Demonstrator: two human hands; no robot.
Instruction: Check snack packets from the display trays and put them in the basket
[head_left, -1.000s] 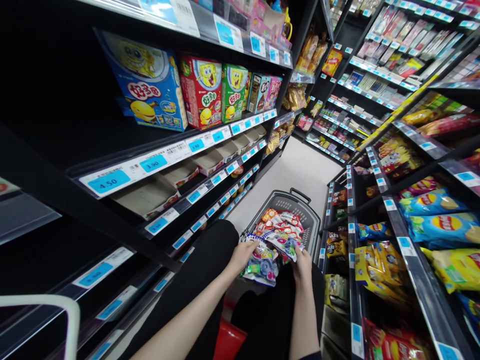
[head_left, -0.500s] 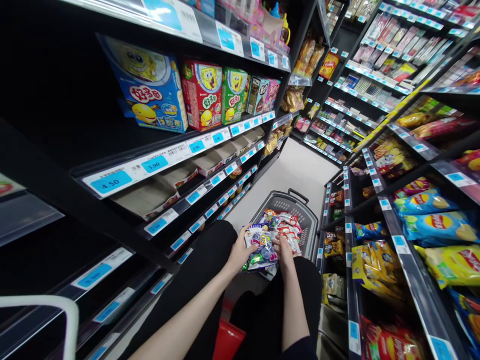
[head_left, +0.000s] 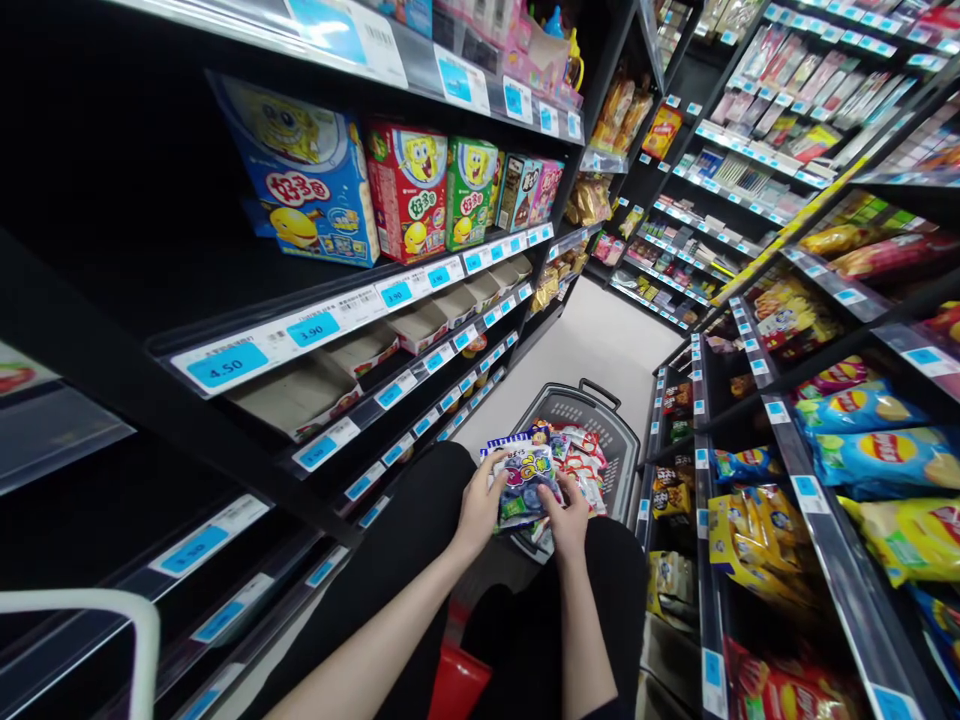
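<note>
Between my two hands is a candy bag (head_left: pixel 525 474), purple and white with blueberry pictures on its front. My left hand (head_left: pixel 480 505) grips its left side, fingers across the front. My right hand (head_left: pixel 568 512) holds the lower right part, with the thumb on the printed face. Behind and below the bag stands a grey shopping basket (head_left: pixel 621 452) on the floor, its handle at the far end. Red and white snack packets (head_left: pixel 583 462) lie inside it, partly covered by the bag and my right hand.
To the left, a black shelf carries blue, red and green snack boxes (head_left: pixel 411 190) above open cardboard trays (head_left: pixel 300 395). On the right, shelves hold chip bags (head_left: pixel 870 450). A red object (head_left: pixel 459 680) is between my legs, and a white curved bar (head_left: pixel 142 650) at lower left.
The candy bag has shifted slightly left and tilted, its top edge now higher. My right hand has come over onto the bag's front, thumb pressing it.
</note>
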